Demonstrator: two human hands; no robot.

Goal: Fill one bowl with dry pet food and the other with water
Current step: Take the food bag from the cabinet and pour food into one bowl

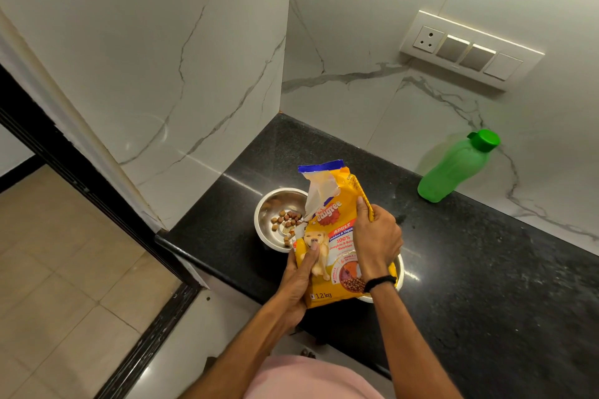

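obs: yellow plastic pet-food bag w/ blue top strip (337,236) is held over the black stone counter (486,285), nr its left front corner. it's tipped so the torn mouth hangs over the round steel bowl (285,197), judged so kibble drops inside, not on the counter.

left hand (299,282) grips the bag's lower left side: thumb pressed flat on the front, other fingers behind, not visible. right hand (376,243) holds the right edge, fingers curled round and pinching the seam, prob. to steer the tilt.

brown kibble pieces (287,217) barely cover that bowl's bottom; fill step underway.

second steel bowl (401,272) sits nr the front edge, mostly hidden behind the bag; contents can't tell.

green plastic bottle w/ green cap (453,168) stands at the back edge by the wall, capped, well apart, prob. kept clear for the water step.

count: bowls 2, bag 1, bottle 1, hands 2, kibble approx. a dozen-plus.
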